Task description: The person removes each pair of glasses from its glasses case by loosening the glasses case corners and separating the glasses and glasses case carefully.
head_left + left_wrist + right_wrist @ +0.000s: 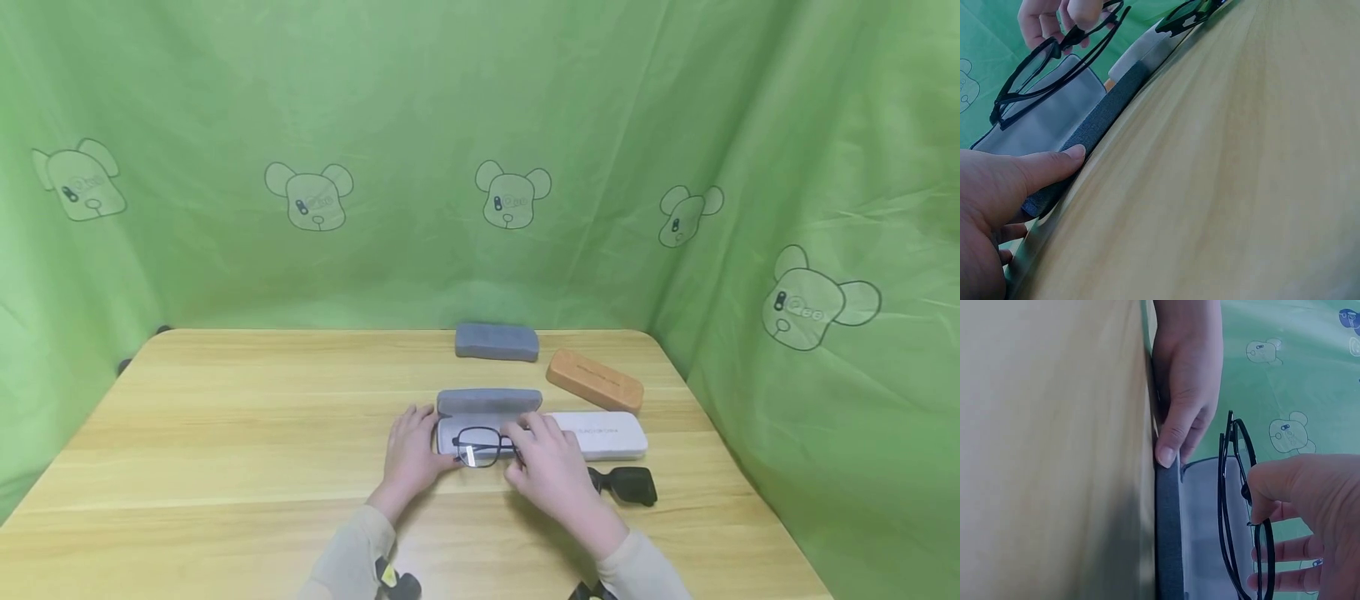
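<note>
A grey glasses case (489,402) lies open on the table, its lid raised at the back and its pale lining showing. My left hand (411,450) grips its left end, with the thumb (1054,167) against the front wall in the left wrist view. Black-framed eyeglasses (477,451) are held over the case by my right hand (551,467), which pinches them near the bridge. Their temples are folded behind the lenses, as the right wrist view shows. Part of the right lens is hidden by my right fingers.
A white glasses case (607,435) lies shut just right of the grey one, with black sunglasses (632,485) in front, partly behind my right hand. Farther back are an orange case (596,380) and a blue-grey case (497,342). Green curtain (420,275) surrounds the wooden table (247,433).
</note>
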`<action>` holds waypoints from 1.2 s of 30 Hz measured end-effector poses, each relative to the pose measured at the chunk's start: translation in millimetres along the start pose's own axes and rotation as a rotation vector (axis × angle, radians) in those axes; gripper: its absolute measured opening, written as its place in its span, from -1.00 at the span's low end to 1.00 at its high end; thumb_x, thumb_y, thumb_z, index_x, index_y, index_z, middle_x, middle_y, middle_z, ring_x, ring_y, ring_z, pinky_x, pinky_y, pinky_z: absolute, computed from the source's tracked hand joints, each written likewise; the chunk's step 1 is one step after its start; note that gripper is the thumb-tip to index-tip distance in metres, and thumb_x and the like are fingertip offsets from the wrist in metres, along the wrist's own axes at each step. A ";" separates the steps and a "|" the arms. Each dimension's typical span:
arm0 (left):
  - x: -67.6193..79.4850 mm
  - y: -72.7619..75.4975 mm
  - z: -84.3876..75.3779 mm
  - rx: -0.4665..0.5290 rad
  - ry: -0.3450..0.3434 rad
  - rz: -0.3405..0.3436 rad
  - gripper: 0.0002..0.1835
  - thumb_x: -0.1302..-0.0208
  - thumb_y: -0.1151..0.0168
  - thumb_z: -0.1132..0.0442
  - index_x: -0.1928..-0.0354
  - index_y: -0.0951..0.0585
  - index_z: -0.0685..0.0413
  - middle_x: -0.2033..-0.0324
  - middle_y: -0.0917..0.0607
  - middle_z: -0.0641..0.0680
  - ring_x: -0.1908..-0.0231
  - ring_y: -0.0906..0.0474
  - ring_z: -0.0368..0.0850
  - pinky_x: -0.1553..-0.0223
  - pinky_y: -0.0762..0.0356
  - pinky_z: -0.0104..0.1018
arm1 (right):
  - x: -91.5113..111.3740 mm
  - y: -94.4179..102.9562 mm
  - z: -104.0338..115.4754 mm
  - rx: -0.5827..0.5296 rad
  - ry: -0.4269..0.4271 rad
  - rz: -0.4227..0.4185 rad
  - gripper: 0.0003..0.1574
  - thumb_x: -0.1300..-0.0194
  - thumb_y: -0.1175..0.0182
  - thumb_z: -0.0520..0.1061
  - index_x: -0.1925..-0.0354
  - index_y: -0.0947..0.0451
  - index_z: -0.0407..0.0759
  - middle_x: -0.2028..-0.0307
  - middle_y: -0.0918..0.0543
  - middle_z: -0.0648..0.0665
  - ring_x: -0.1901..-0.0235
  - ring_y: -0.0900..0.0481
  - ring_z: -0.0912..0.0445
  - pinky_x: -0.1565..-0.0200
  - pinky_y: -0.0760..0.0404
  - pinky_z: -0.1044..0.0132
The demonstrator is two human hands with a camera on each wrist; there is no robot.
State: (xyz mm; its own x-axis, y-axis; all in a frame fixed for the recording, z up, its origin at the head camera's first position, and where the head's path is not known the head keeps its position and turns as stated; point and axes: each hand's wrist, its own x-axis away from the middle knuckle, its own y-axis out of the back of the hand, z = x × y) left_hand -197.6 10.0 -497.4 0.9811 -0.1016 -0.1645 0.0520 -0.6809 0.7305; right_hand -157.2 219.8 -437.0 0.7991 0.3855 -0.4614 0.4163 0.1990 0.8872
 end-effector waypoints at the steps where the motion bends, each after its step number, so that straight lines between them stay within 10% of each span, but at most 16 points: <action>1: 0.0 -0.1 0.1 -0.006 -0.001 0.000 -0.13 0.19 -0.57 0.00 -0.22 -0.49 0.22 -0.33 -0.43 0.24 -0.43 -0.15 0.30 -0.49 0.03 0.21 | 1.4 0.0 0.3 0.000 0.003 -0.001 -0.45 0.19 -0.31 -0.13 0.08 -0.58 0.07 0.10 -0.62 -0.08 0.14 -0.56 -0.02 0.33 -0.56 0.09; 36: -0.7 -0.1 0.9 -0.001 0.020 0.012 -0.11 0.16 -0.55 -0.07 -0.23 -0.48 0.21 -0.36 -0.40 0.23 -0.45 -0.11 0.29 -0.49 0.07 0.21 | 13.5 -2.6 8.8 0.001 0.059 0.206 -0.46 0.20 -0.36 -0.14 0.14 -0.48 0.05 0.26 -0.46 0.03 0.27 -0.46 0.12 0.46 -0.47 0.29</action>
State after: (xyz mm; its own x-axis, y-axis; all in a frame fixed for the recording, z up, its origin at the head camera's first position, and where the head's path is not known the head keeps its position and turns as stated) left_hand -198.5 9.5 -497.9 0.9852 -0.0955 -0.1420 0.0399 -0.6789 0.7331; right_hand -143.7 216.6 -445.6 0.8404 0.4701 -0.2698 0.2474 0.1102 0.9626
